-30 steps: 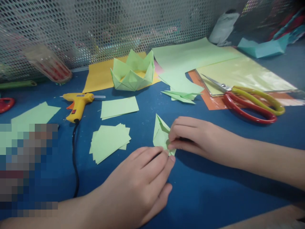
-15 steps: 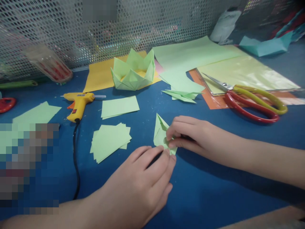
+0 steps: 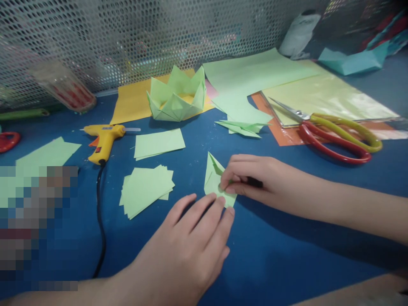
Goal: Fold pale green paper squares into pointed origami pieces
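A small folded piece of light green paper (image 3: pixel 211 180) lies on the blue table, with one pointed corner turned away from me and a crease showing. My right hand (image 3: pixel 255 174) comes in from the right, its thumb and forefinger pinched together on the paper's right side, hiding part of the fold. From the near left, my left hand (image 3: pixel 197 238) rests fingertips along the paper's near edge, fingers stretched out and apart. Left of the hands lie a fanned stack of green paper pieces (image 3: pixel 146 189) and a smaller pile of green rectangles (image 3: pixel 160 143).
A crown-shaped green paper ring (image 3: pixel 177 106) stands on a yellow sheet (image 3: pixel 130 100). A yellow glue gun (image 3: pixel 106 140) lies left, its black cord (image 3: pixel 100 221) trailing nearer. Scissors (image 3: pixel 334 142) rest at right by wrapped paper (image 3: pixel 331 97). Metal mesh (image 3: pixel 197 38) rises behind.
The fingers of my left hand have spread a little and shifted slightly left. My right fingers stay at the paper, with a small shift in their pinch. The view has moved slightly.
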The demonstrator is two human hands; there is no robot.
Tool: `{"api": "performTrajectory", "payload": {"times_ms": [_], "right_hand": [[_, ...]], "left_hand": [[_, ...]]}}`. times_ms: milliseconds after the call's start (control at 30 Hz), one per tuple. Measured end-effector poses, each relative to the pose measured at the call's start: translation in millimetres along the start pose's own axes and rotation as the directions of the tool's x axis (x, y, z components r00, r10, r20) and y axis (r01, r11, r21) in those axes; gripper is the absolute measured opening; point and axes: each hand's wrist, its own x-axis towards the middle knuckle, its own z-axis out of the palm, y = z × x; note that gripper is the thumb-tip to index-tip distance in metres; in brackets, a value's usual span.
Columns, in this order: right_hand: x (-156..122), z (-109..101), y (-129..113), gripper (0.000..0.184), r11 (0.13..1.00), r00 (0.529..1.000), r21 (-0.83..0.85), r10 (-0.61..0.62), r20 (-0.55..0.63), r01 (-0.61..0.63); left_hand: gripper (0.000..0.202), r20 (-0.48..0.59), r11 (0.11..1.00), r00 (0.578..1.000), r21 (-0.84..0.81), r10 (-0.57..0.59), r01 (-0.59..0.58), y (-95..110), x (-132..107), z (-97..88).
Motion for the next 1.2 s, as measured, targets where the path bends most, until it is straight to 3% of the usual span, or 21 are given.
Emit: {"api": "performTrajectory", "payload": {"times_ms": [100,567,933,1200], "right_hand": [[0.0,-0.8,-1.0,0.017,1.0,1.0,0.009,0.003,0.012,-0.003],[-0.8,-1.4,-0.3,0.016,1.0,1.0,0.018,0.001,0.005,-0.001],[-1.2,2.3,0.0,0.016,0.999,0.999,-0.048,-0.021,-0.028,0.019],[-2.0,0.0,0.8,0.013,1.0,1.0,-0.003,0.009,-0.012,-0.009]], "left_hand": [[0.036,0.013,0.999,0.999,0.008,-0.035,0.035,1.0,0.2,-1.7],[0.038,-0.013,0.998,0.999,0.054,0.044,-0.043,-2.0,0.3,-0.7],[0.036,-0.015,0.998,1.0,0.056,0.011,-0.01,0.5,-0.5,-1.8],[0.038,-0.016,0.996,0.998,0.068,0.054,-0.053,-2.6,-2.4,0.0]]}}
